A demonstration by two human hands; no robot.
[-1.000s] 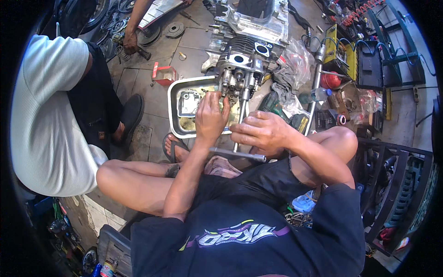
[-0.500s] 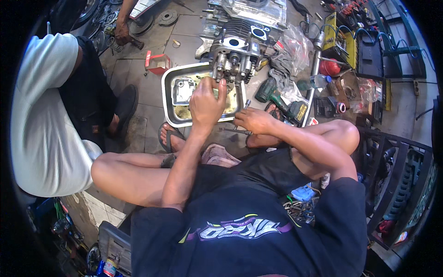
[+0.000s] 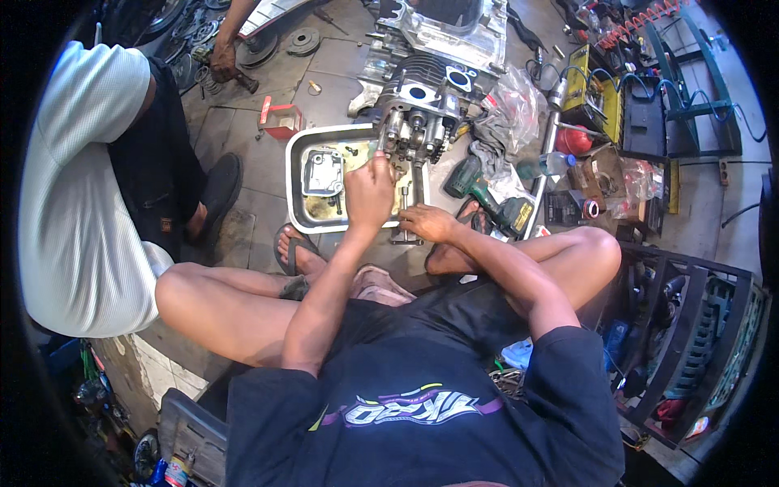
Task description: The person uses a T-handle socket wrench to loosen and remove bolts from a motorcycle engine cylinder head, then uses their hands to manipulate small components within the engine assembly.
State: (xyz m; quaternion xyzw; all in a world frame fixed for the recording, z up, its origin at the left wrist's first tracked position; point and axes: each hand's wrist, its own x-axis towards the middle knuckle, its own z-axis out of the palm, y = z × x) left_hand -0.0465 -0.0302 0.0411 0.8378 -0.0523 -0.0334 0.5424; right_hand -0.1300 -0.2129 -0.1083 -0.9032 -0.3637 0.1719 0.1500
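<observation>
My left hand is closed at the lower end of the engine's cylinder head, around something I cannot make out. My right hand grips a metal T-handle wrench low at the front of the metal tray, its socket end pointing toward the engine. A rectangular metal cover and small parts lie in the yellowish, oily tray. A green cordless drill lies to the right of my right hand.
Another person's hand holds a metal part at upper left; their white sleeve is beside me. A red box, yellow toolbox, plastic bottle, long metal bar and black rack surround me.
My right hand has drawn the T-handle wrench down off the cylinder head to the tray's front edge. My left hand stays at the head, shifting slightly.
</observation>
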